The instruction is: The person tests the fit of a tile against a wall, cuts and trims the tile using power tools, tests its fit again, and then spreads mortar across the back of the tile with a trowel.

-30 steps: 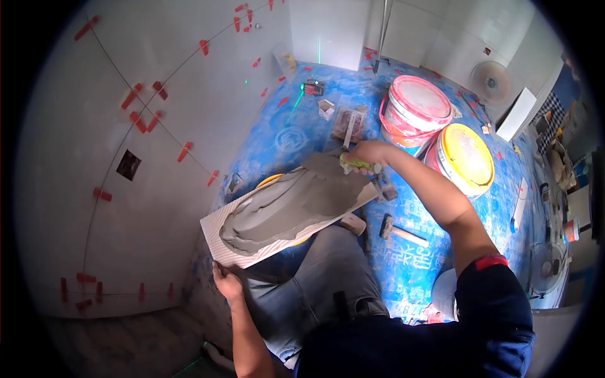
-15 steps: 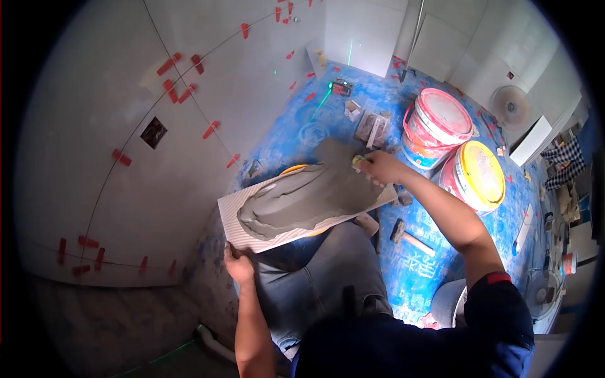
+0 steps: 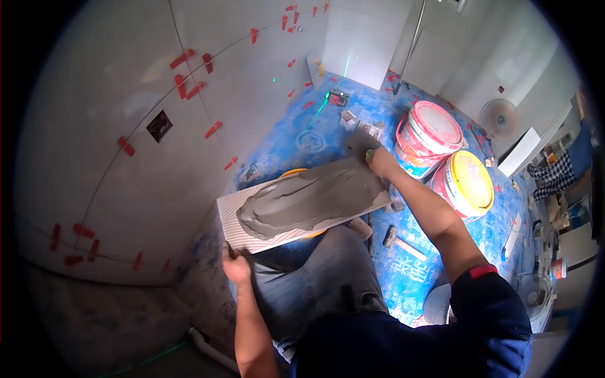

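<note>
A long tile point(image 3: 229, 213) lies with its ribbed back facing up in front of me. Grey mortar point(image 3: 296, 198) coats most of it, leaving bare ribs at the left end and along the edges. My left hand point(image 3: 237, 267) grips the tile's near left corner, thumb towards the top. At the far right end, my right hand point(image 3: 382, 164) is closed round the handle of a trowel point(image 3: 362, 143). Its grey blade is tilted up beyond the tile's far edge. The yellow rim of a bucket point(image 3: 293, 172) shows under the tile.
Right of the tile stand a pink-lidded bucket point(image 3: 436, 126) and a yellow-lidded bucket point(image 3: 471, 183). A hammer point(image 3: 404, 244) lies on the blue floor sheet point(image 3: 403, 283). A laser level point(image 3: 338, 97) glows green ahead. Red wedges point(image 3: 213, 130) stud the tiled wall point(image 3: 126, 201) at left.
The trowel has moved away to the right, off the mortar and past the tile's far end, its blade tilting up. My left hand stays at the corner. The view has shifted slightly.
</note>
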Action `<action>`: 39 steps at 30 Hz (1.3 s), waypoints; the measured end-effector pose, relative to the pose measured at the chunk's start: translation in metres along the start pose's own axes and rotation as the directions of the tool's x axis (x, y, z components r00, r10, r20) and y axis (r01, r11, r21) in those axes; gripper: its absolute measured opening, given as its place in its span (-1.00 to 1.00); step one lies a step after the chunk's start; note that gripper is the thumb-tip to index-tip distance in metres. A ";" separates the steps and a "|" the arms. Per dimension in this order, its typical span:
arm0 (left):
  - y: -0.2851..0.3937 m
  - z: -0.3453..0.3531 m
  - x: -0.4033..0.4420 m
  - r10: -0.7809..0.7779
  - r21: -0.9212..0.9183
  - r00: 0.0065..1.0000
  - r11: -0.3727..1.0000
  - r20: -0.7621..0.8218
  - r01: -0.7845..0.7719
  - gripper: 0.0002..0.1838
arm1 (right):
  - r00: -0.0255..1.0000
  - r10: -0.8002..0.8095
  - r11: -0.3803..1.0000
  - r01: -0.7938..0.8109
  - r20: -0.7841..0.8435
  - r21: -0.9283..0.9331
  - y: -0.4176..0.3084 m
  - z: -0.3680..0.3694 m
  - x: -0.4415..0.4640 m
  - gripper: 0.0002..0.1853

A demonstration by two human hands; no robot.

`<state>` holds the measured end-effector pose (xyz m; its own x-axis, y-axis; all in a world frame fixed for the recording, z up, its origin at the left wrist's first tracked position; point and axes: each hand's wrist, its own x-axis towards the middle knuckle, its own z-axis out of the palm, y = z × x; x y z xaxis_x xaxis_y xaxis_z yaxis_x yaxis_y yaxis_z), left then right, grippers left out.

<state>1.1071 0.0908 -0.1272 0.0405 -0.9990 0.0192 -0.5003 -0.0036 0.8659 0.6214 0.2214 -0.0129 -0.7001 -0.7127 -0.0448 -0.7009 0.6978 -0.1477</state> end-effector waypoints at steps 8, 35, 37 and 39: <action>-0.001 0.000 0.002 -0.028 -0.059 1.000 0.998 -0.006 0.027 -0.52 | 0.792 0.002 0.043 -0.610 0.611 0.791 -0.002 -0.052 -0.086 -0.71; -0.019 0.000 0.010 -0.116 -0.133 0.993 0.985 -0.014 0.113 -0.48 | 0.993 0.117 0.992 -0.118 0.030 0.032 -0.088 -0.023 -0.061 -0.54; -0.029 0.004 0.011 -0.136 -0.170 0.991 0.976 0.007 0.136 -0.49 | 0.947 0.181 0.936 -0.249 0.265 0.250 -0.085 -0.049 -0.067 -0.54; -0.037 0.010 0.014 -0.031 -0.227 0.998 0.974 -0.061 0.016 -0.50 | 0.938 0.092 0.856 -0.246 0.334 0.456 -0.106 -0.064 -0.086 -0.55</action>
<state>1.1173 0.0765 -0.1641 0.1082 -0.9939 0.0228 -0.2900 -0.0096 0.9570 0.7471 0.2137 0.0702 -0.6755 -0.6288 -0.3851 -0.3657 0.7392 -0.5656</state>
